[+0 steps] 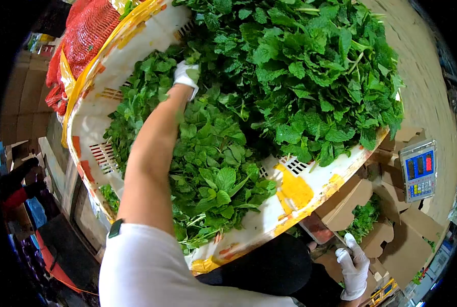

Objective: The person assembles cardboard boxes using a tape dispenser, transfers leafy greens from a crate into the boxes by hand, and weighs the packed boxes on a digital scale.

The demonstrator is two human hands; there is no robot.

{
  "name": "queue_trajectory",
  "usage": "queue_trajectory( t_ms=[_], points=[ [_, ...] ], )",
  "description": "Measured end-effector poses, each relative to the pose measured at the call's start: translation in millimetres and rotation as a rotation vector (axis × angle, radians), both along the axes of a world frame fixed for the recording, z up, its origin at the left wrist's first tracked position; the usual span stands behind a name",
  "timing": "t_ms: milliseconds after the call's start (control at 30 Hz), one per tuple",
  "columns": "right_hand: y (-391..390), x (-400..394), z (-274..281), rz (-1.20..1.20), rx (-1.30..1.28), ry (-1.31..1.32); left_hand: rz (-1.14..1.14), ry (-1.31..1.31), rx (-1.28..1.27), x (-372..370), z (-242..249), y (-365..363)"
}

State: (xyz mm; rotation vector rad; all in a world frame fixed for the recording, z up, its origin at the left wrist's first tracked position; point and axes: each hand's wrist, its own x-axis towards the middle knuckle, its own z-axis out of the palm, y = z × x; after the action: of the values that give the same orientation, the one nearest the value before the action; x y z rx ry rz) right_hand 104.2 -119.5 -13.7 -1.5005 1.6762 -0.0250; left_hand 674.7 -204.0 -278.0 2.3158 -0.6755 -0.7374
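My left hand [186,77], in a white glove, reaches deep into a large round white plastic basket [238,250]. Mint leaves cover its fingers, so their grip is hidden. Around it lies loose mint [223,184], and to its right rises a tall heap of mint sprigs [310,77]. My right hand [355,271], also gloved in white, is low on the right, outside the basket beside the cardboard. Its fingers are bent and spread apart, and I see nothing held in them.
A digital scale display [419,171] with red digits stands at the right. Below it are opened cardboard boxes [407,250], with greens [364,220] in one. A red mesh sack [87,38] leans beyond the basket's upper left rim, which carries yellow tape.
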Motion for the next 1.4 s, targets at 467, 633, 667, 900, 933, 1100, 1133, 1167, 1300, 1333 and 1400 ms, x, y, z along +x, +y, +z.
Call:
queue_trajectory(
  t_ms=[467, 633, 667, 900, 933, 1100, 1133, 1167, 1300, 1333, 1400],
  points=[
    [1.1, 8.4, 11.8, 0.264, -0.162, 0.018, -1.037, -0.870, 0.771, 46.3, -34.6, -4.3],
    [7.0, 2.3, 26.6, 0.262, -0.123, -0.017, -0.927, -0.723, 0.806, -26.6, 69.0, 10.9],
    [7.9, 3.3, 27.5, 0.246, -0.147, -0.060, -0.723, -0.559, 0.520, -34.1, 70.5, 18.2],
    [15.1, 6.2, 44.5, 0.457, -0.452, -0.122, 0.151, 0.144, -0.834, -72.2, 106.8, 55.7],
    [18.3, 4.6, 44.6, 0.458, -0.466, -0.125, 0.160, 0.137, -0.850, -72.9, 116.7, 59.8],
    [33.1, -5.3, 52.4, 0.315, -0.351, -0.226, 0.196, 0.218, -1.022, -65.9, 153.9, 78.5],
    [34.2, -4.9, 54.3, 0.315, -0.364, -0.231, 0.196, 0.256, -1.045, -64.4, 162.0, 82.0],
    [34.6, -3.8, 56.2, 0.345, -0.364, -0.185, 0.164, 0.273, -1.077, -59.6, 166.9, 86.6],
    [35.7, -7.1, 45.7, 0.327, -0.322, -0.172, 0.101, 0.282, -1.109, -67.3, 223.1, 103.5],
    [36.1, -5.6, 46.8, 0.298, -0.284, -0.175, 0.065, 0.321, -1.108, -61.0, 230.1, 108.3],
    [33.9, 2.0, 52.1, 0.272, -0.249, -0.167, -0.029, 0.338, -1.124, -59.5, 253.3, 118.1]
  ],
)
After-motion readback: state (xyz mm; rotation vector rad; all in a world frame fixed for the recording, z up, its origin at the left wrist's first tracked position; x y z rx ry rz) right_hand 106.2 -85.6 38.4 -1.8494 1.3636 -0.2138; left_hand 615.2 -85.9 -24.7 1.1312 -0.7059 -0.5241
